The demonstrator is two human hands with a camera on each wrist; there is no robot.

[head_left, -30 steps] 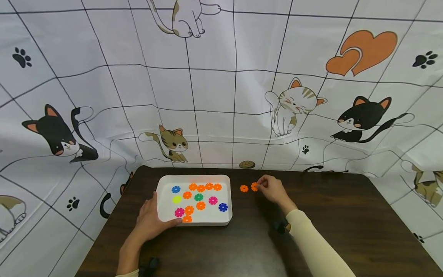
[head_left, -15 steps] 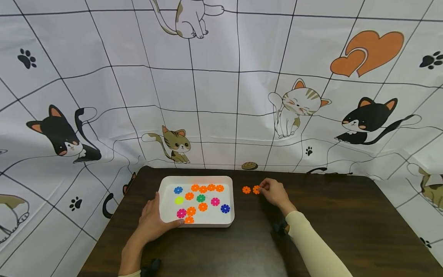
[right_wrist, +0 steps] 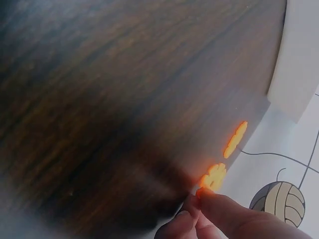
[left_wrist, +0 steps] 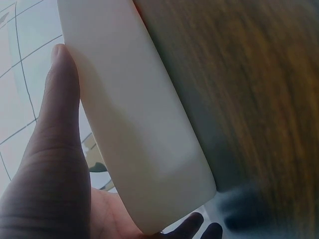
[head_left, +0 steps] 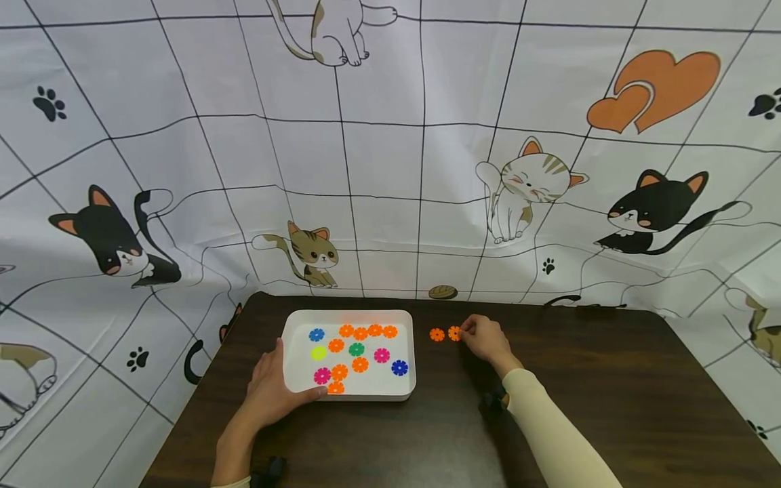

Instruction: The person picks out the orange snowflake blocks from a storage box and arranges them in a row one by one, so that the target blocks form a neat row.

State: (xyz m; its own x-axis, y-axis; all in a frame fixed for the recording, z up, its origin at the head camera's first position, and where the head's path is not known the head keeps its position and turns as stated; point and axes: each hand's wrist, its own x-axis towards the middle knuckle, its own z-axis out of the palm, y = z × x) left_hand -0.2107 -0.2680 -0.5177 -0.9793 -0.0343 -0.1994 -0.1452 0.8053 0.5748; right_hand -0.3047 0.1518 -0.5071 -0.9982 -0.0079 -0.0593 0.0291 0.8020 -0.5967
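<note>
In the head view a white tray (head_left: 390, 390) holds several small flower-shaped discs: orange ones (head_left: 360, 364), pink ones (head_left: 381, 355), a green one (head_left: 356, 349), a yellow one (head_left: 318, 353) and blue ones (head_left: 399, 368). My left hand (head_left: 268, 386) grips the tray's near-left corner, thumb along the front rim; the left wrist view shows fingertips (left_wrist: 192, 226) by the tray's lower edge. Right of the tray, my right hand (head_left: 486, 337) pinches an orange flower-shaped disc (right_wrist: 213, 177) between thumb and finger, at the table. Beside it lies another orange disc (head_left: 436, 335), a small gap apart.
The dark wooden table (head_left: 586, 393) extends to the right and toward the front. A white curtain (head_left: 378, 156) with printed cats and grid lines hangs directly behind the table's back edge and round its sides.
The whole head view has shifted slightly. Relative to the table, both hands, the tray and the two orange discs beside it show hardly any movement.
</note>
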